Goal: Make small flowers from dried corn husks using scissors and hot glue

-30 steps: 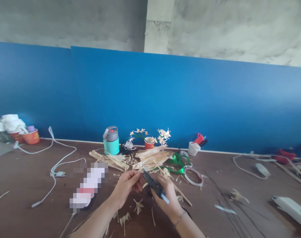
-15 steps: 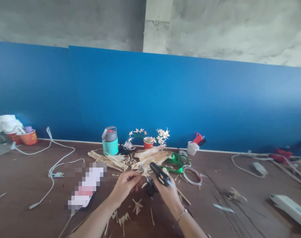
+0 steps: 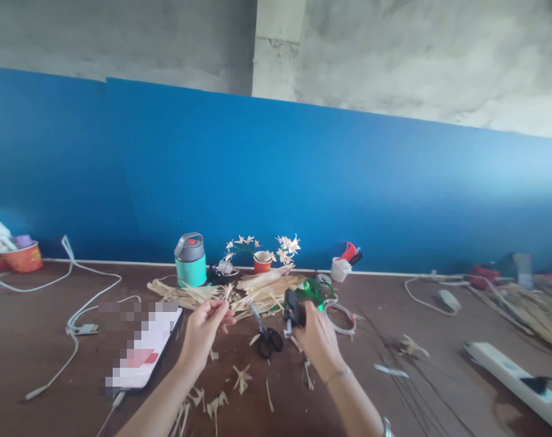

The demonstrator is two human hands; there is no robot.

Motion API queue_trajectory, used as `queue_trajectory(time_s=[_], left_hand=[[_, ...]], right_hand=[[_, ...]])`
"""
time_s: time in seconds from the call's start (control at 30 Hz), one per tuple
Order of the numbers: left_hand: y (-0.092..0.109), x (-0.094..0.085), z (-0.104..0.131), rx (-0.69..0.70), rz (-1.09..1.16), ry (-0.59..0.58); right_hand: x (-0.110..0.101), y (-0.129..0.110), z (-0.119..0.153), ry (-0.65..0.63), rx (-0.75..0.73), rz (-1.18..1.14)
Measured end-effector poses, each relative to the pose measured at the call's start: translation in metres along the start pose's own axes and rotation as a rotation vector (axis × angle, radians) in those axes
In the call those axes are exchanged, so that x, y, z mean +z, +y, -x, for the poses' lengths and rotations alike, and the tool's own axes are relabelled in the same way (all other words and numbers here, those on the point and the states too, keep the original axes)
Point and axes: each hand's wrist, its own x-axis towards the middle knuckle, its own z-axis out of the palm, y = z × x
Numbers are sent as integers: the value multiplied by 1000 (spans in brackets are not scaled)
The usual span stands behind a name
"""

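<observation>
My left hand (image 3: pixel 204 328) is closed in a pinch on a small corn-husk flower (image 3: pixel 228 295), pale and pointed, held up above the table. To the right, my right hand (image 3: pixel 316 332) wraps round a black glue gun (image 3: pixel 292 308), with a pale stick showing at its lower end. Between the hands lie scissors (image 3: pixel 267 341) with black handles, blades pointing away from me. Behind them spreads a heap of dried corn husks (image 3: pixel 267 284). Nearer to me, a loose husk flower (image 3: pixel 242 379) and several husk scraps (image 3: pixel 216 403) rest on the table.
At the back stand a teal flask (image 3: pixel 190 267), a red paper cup (image 3: pixel 262 262) with husk flowers and a white cup (image 3: pixel 340 269) of tools. Green ribbon (image 3: pixel 316 294) and a tape roll (image 3: pixel 341 319) lie right. A phone (image 3: pixel 153 346) lies left, a power strip (image 3: pixel 512 379) far right.
My left hand has drawn leftward and up with the husk flower, away from the glue gun. The glue gun has turned more upright in my right hand, uncovering the scissors. The view has shifted right.
</observation>
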Motion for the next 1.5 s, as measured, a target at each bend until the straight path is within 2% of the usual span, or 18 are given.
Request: queue_trajectory(time_s=[0.07,0.1,0.17,0.2,0.27,0.3,0.33,0.37,0.43,0.5,0.67,0.83,0.93,1.03,1.13,1.23,1.33,1.5], left_hand=[[0,4,3,-19,-4,-153],[0,6,5,-28,-42,-272],[-1,10,7,-5,-144,-403],[-2,10,8,14,-181,-406],[-2,9,5,26,-197,-320],[-2,8,4,17,-180,-260],[-1,6,2,3,-154,-210],[-1,5,0,-9,-125,-176],[-1,3,-2,-17,-64,-149],[-2,4,-2,-13,-19,-152],[-8,8,0,-6,-7,-175],[-10,7,-2,30,-57,-134],[-9,6,-2,27,-76,-96],[-9,7,-2,16,-97,-82],[-11,6,-2,17,-121,-85],[-12,6,-2,33,-152,-101],[-13,6,-2,47,-168,-109],[-17,6,-3,40,-169,-104]], right_hand=[[-1,1,-4,72,21,-201],[-4,-2,-5,50,-5,-346],[-17,-11,-4,-109,-102,-630],[-27,-16,-3,-249,-158,-713],[-45,-20,-1,-562,-291,-734],[-52,-18,-1,-688,-345,-649],[-57,-13,-1,-735,-360,-523],[-60,-5,-3,-649,-314,-366],[-58,16,-5,-352,-86,35],[-51,39,-6,-224,107,324],[-38,72,0,-288,296,510],[-42,65,3,-307,356,580],[-46,46,-2,-203,284,629],[-40,15,-11,-157,36,441],[-21,-19,-15,-287,-227,151],[2,-45,-11,-377,-441,76],[20,-57,-4,-407,-472,111],[36,-54,-4,-379,-444,151]])
